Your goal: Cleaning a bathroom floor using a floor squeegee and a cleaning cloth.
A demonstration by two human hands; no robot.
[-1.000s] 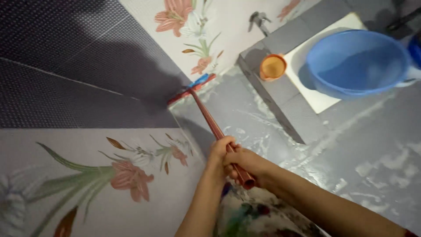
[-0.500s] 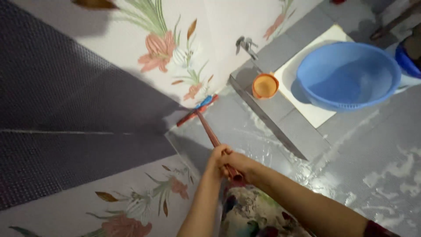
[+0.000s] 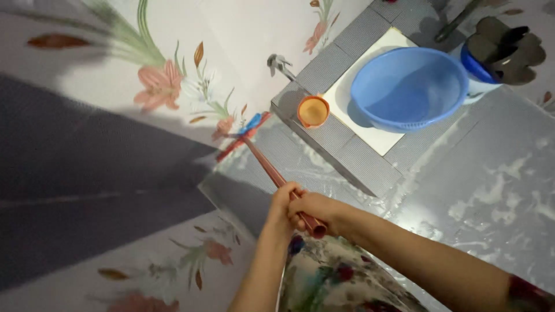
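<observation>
Gripping a long reddish-brown brush handle (image 3: pixel 276 176) with both hands stacked at its near end: left hand (image 3: pixel 284 203) higher on the shaft, right hand (image 3: pixel 312 209) just below, near the open tube end. Both grips closed tight around the handle, fingers wrapped fully. Two-handed hold probably for leverage and downward pressure along the shaft.

Brush head (image 3: pixel 243 134), red with blue bristles, pressed at the corner where wet grey floor (image 3: pixel 480 173) meets the flowered wall tiles (image 3: pixel 173 75). Handle slanted low, so head sits flat into the floor edge.

Foamy streaks across floor, suggesting soapy water.

Raised tiled step (image 3: pixel 341 153) beyond the brush, along the far wall. Small orange cup (image 3: pixel 313 111) at the step's near corner; blue basin (image 3: pixel 408 88) on the white slab, just beside it. Metal tap (image 3: pixel 278 62) on wall above the step's corner. Dark footwear (image 3: pixel 507 49) at far right, near the basin. Patterned garment (image 3: pixel 341 280) at bottom edge.
</observation>
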